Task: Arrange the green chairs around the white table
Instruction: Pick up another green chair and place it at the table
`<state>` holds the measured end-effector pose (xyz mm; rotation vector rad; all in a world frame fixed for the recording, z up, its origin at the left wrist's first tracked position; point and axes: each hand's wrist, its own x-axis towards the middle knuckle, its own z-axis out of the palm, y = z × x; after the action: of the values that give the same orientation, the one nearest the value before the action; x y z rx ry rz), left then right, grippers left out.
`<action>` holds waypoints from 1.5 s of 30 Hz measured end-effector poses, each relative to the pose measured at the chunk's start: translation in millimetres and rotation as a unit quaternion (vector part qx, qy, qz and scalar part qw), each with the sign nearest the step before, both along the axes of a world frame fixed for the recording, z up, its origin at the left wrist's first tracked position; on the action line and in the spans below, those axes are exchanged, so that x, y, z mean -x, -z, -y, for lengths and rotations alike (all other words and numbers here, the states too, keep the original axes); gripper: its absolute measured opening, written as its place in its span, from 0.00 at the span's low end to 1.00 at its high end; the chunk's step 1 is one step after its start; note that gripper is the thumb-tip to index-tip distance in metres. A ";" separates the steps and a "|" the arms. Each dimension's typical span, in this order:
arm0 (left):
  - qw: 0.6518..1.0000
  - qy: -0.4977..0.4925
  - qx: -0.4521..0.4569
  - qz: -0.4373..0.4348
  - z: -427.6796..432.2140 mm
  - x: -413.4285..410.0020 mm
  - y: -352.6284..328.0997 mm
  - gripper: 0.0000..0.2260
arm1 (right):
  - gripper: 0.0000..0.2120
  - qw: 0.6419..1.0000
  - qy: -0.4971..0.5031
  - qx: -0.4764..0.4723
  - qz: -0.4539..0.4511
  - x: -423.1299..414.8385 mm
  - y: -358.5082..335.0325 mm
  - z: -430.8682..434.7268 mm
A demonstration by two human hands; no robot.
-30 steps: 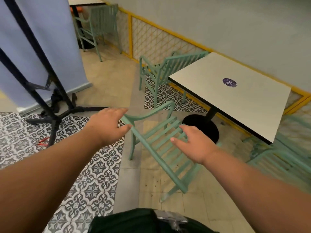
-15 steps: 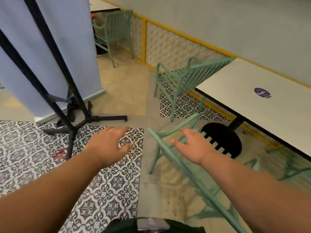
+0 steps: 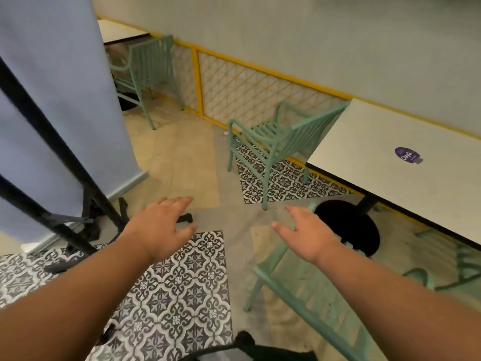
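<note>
The white square table (image 3: pixel 385 162) with a purple sticker stands at the right on a black round base (image 3: pixel 348 225). One green slatted chair (image 3: pixel 273 142) stands at the table's far left corner, by the yellow railing. A second green chair (image 3: pixel 307 295) is close below me, blurred, under my right forearm. My right hand (image 3: pixel 304 238) hovers above it with fingers spread, holding nothing. My left hand (image 3: pixel 161 227) is stretched out over the floor, fingers straight and empty. Part of another green chair (image 3: pixel 466 261) shows at the right edge under the table.
A pale blue banner on a black stand (image 3: pixel 59 162) fills the left. A yellow lattice railing (image 3: pixel 247 84) runs along the wall. Farther back, another green chair (image 3: pixel 148 69) stands at a second white table (image 3: pixel 117 31). Patterned tiles (image 3: pixel 182 295) cover part of the floor.
The view has swung left and forward. The near chair now lies lower right in the view, and both hands have come off it and reach forward, empty.
</note>
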<state>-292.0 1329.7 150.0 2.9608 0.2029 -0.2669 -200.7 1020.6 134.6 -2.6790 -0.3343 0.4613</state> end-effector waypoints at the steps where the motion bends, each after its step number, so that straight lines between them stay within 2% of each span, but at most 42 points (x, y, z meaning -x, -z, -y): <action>1: 1.000 0.001 0.000 0.003 -4.6 -13.0 -0.3 0.33 | 0.34 1.000 0.002 -0.002 0.002 -16.1 -2.6 -3.9; 9: 1.000 0.016 0.006 0.018 -52.0 -117.4 -11.4 0.33 | 0.31 1.000 0.013 -0.004 0.022 -123.7 -26.5 -41.8; 14: 0.999 0.041 0.014 0.006 -88.1 -192.2 -1.8 0.39 | 0.33 0.999 0.035 -0.010 0.025 -177.7 -23.9 -74.5; 18: 0.996 0.092 -0.009 0.001 -114.8 -257.0 9.2 0.33 | 0.34 0.996 0.086 -0.006 0.015 -212.4 -1.2 -101.7; 26: 0.984 0.175 -0.031 -0.028 -174.3 -391.6 13.4 0.33 | 0.36 0.984 0.178 -0.028 0.008 -267.7 10.8 -160.7; 31: 0.974 0.222 -0.015 -0.040 -143.2 -461.4 22.6 0.36 | 0.36 0.972 0.232 -0.028 0.007 -304.1 8.9 -141.1; 35: 0.965 0.257 -0.007 -0.044 -97.1 -523.8 32.2 0.36 | 0.40 0.963 0.266 -0.037 0.002 -357.6 27.1 -104.1; 38: 0.966 0.257 -0.004 -0.040 -68.8 -571.8 47.1 0.38 | 0.37 0.963 0.266 -0.040 -0.008 -405.5 44.2 -79.4; 45: 0.967 0.244 0.040 -0.056 -2.7 -669.9 100.4 0.32 | 0.34 0.967 0.247 -0.032 -0.044 -522.2 77.9 -41.5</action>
<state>377.9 1332.4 49.5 2.8707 -0.5197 -0.4871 321.4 1062.1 56.7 -2.5407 0.3360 0.3997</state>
